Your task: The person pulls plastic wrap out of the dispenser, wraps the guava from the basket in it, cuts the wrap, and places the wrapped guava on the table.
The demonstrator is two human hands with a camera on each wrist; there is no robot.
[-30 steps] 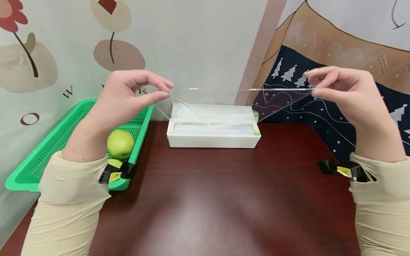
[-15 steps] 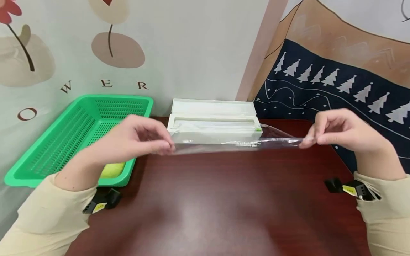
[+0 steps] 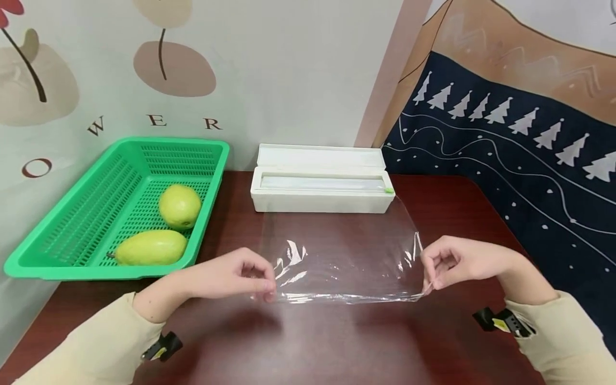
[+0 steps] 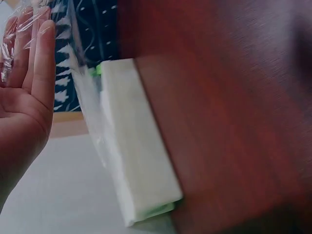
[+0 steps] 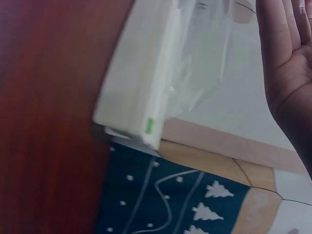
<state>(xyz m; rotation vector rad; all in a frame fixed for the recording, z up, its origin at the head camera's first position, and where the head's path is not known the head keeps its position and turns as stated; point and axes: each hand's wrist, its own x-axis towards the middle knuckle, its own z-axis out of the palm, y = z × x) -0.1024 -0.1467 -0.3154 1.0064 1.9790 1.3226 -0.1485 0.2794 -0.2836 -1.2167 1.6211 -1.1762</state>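
A clear sheet of cling film [image 3: 337,240] stretches from the white cling film box [image 3: 322,202] toward the near side of the table. My left hand [image 3: 240,275] pinches its near left corner between thumb and fingers. At the near right corner, my right hand [image 3: 459,263] pinches the film in the same way. The near edge is bunched and shiny between both hands. The box stands with its lid [image 3: 321,156] raised, and a small green piece [image 3: 389,190] sits at its right end. In the left wrist view, film [image 4: 87,102] runs beside the box.
On the left stands a green basket [image 3: 29,262] holding a round green fruit [image 3: 180,206] and a longer yellow-green fruit [image 3: 151,247]. The dark red table [image 3: 308,347] meets a printed backdrop [image 3: 298,75] behind the box.
Both hands have come down and toward the near side, drawing the film out from the box over the table. The fruits in the basket, earlier partly covered by the left arm, now show fully.
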